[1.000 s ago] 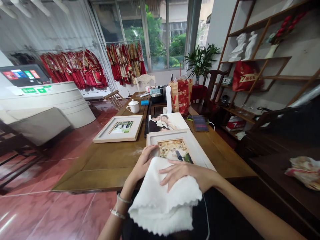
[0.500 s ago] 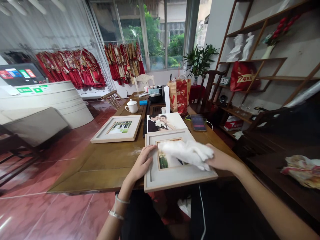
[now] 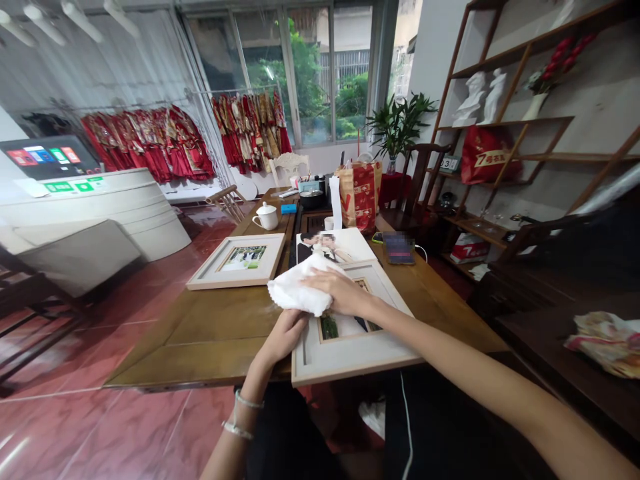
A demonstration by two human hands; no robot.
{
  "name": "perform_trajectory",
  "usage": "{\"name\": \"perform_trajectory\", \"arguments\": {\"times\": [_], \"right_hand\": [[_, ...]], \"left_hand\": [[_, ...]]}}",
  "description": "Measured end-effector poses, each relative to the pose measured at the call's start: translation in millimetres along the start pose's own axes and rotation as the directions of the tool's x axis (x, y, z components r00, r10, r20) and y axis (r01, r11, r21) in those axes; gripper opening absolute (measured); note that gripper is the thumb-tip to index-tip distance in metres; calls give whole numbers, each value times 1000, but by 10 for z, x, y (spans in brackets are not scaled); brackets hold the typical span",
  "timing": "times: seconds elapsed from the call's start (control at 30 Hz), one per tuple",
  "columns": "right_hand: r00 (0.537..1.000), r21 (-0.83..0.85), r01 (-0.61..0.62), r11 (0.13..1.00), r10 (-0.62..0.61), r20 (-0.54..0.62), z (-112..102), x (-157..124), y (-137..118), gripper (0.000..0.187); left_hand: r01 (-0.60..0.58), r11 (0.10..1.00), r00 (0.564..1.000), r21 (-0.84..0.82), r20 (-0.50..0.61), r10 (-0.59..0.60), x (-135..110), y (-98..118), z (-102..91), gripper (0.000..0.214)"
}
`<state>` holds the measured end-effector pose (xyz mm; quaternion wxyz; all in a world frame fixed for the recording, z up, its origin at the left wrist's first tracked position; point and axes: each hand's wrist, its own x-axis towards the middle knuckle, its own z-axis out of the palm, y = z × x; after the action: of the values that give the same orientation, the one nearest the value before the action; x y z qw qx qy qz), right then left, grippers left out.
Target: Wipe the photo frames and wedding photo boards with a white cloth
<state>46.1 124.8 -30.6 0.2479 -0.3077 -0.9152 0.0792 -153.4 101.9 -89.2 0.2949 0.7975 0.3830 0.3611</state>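
Note:
A pale framed photo (image 3: 350,347) lies at the near edge of the wooden table (image 3: 225,333), overhanging it toward me. My left hand (image 3: 283,337) grips the frame's left side, fingers curled round its edge. My right hand (image 3: 340,293) presses a bunched white cloth (image 3: 295,288) onto the frame's upper left corner, fingers closed over the cloth. Part of the picture is hidden under cloth and hand.
A second framed photo (image 3: 236,260) lies to the left, an unframed print (image 3: 335,245) beyond. A phone (image 3: 399,247), a white teapot (image 3: 267,216), a red gift bag (image 3: 359,193) and tea things stand farther back. Shelves (image 3: 505,140) and dark chairs line the right.
The cloth left my lap and the frame's near part, swept across the picture to the right, and now sits bunched at the frame's upper left. My left hand kept hold of the frame's side.

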Motion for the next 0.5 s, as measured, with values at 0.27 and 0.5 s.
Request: {"name": "perform_trajectory", "arguments": {"times": [0.27,0.5], "right_hand": [[960,-177,-251,952,268,79,-198,-435,162,55],[856,-290,-509,810,513,-70,-409,-791,275,55]], "left_hand": [[-106,994,994,0,34,106,21,117,-37,39],[-108,994,994,-30,19,109,22,140,-42,38]]}}
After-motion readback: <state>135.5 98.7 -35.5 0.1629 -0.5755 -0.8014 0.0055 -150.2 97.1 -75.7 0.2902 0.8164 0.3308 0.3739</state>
